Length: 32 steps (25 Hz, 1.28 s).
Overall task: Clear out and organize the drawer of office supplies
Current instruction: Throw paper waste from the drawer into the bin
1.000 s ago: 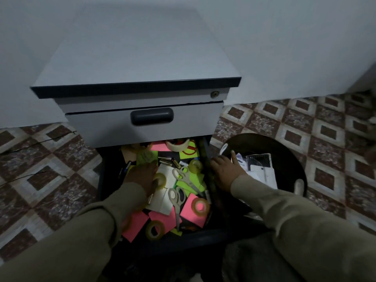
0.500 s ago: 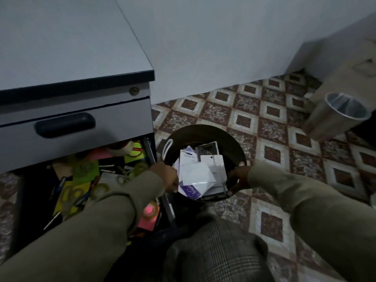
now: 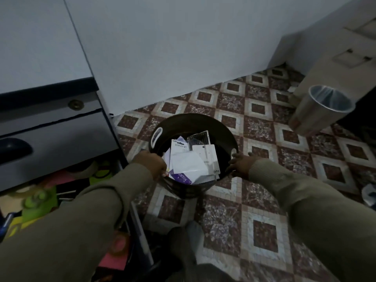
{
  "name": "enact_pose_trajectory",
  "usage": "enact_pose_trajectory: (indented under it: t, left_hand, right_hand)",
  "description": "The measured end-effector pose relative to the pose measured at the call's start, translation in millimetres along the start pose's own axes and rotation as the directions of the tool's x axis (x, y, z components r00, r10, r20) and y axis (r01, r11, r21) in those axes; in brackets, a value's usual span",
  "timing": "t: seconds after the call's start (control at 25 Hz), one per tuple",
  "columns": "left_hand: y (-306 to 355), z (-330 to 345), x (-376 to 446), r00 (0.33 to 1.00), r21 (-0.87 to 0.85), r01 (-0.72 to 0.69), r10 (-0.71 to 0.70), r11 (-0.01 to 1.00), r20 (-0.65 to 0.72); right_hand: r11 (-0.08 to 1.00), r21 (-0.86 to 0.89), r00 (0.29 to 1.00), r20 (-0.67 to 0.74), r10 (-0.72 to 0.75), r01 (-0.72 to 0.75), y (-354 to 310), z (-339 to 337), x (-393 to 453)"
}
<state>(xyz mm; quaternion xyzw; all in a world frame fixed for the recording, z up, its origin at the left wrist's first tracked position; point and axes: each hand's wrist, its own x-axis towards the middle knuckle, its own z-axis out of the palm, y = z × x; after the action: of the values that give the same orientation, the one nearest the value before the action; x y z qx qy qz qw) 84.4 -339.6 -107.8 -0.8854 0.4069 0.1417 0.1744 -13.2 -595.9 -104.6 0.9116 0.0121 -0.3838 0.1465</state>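
A round dark bin stands on the tiled floor to the right of the cabinet. It holds white packaging, one piece marked stapler set. My left hand grips the bin's near left rim. My right hand holds the right rim, fingers curled over the edge. At the lower left the open drawer shows blurred green, yellow and pink paper and tape rolls, partly hidden by my left sleeve.
The grey drawer cabinet fills the left side, its upper drawer closed. A metal waste bin leans at the right next to a beige door. White wall lies behind. Patterned floor tiles surround the dark bin.
Both hands have left the drawer and taken hold of the dark bin's rim. My view has swung right, away from the drawer, and closer to the bin.
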Motion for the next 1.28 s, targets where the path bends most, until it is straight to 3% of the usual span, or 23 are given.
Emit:
enact_pose_trajectory:
  t: [0.28,0.48,0.56,0.72,1.08,1.28]
  left_hand:
    - [-12.6,-23.8,59.8,0.994,-0.035,0.074,-0.076,0.997,-0.080]
    - [-12.6,-14.1,68.7,0.995,-0.118,0.073,-0.081,0.990,-0.063]
    - [-12.7,-11.5,58.4,0.996,-0.209,0.046,-0.062,0.977,-0.069]
    - [-26.1,-16.9,12.5,0.992,-0.411,0.063,-0.103,0.910,-0.076]
    - [-67.0,-12.9,-152.2,0.970,-0.488,0.158,-0.227,0.858,-0.084]
    - [-83.7,12.4,-236.0,0.944,-0.540,0.220,-0.317,0.813,-0.092]
  right_hand:
    - [0.994,0.039,0.991,-0.074,0.109,-0.106,43.7,-13.0,39.2]
    - [0.995,0.025,0.992,-0.068,0.102,-0.101,42.6,-16.2,42.6]
    - [0.986,0.140,0.989,-0.102,0.110,-0.095,37.3,-21.4,37.2]
    - [0.973,0.231,0.975,-0.209,0.078,-0.028,13.8,-45.4,13.0]
    - [0.968,0.129,0.908,-0.391,-0.148,0.213,-117.6,-128.9,-60.6]
    - [0.954,0.046,0.887,-0.382,-0.259,0.298,-198.1,-143.4,-82.6]
